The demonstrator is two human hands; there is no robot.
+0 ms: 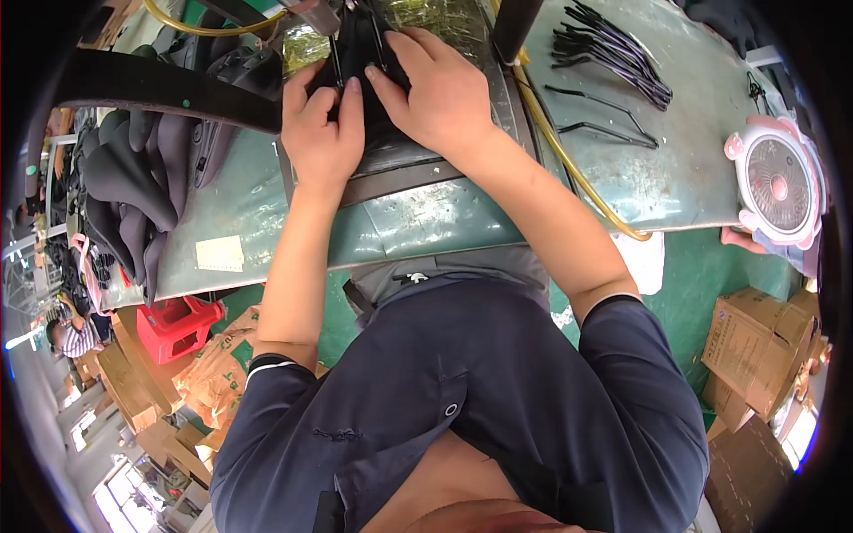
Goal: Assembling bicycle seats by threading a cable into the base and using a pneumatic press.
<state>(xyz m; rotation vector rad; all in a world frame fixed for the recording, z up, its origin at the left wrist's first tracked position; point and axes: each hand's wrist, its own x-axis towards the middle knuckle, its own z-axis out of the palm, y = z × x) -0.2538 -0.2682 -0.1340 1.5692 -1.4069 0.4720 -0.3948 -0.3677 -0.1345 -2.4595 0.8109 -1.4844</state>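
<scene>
Both my hands press on a black moulded part (pixel 360 44) that lies on a metal plate (pixel 426 164) at the far side of the green worktable (pixel 444 218). My left hand (pixel 322 133) grips the part's near left side, fingers curled over it. My right hand (pixel 440 89) lies flat over its right side, thumb touching the left hand's fingers. The hands hide most of the part.
A pile of dark grey and black moulded pieces (pixel 133 178) lies at the left. Black wire rods (pixel 609 49) are stacked at the right, with a pink desk fan (pixel 777 182) beyond. A yellow hose (pixel 577 169) crosses the table. Cardboard boxes (pixel 755 342) and a red stool (pixel 182 324) stand on the floor.
</scene>
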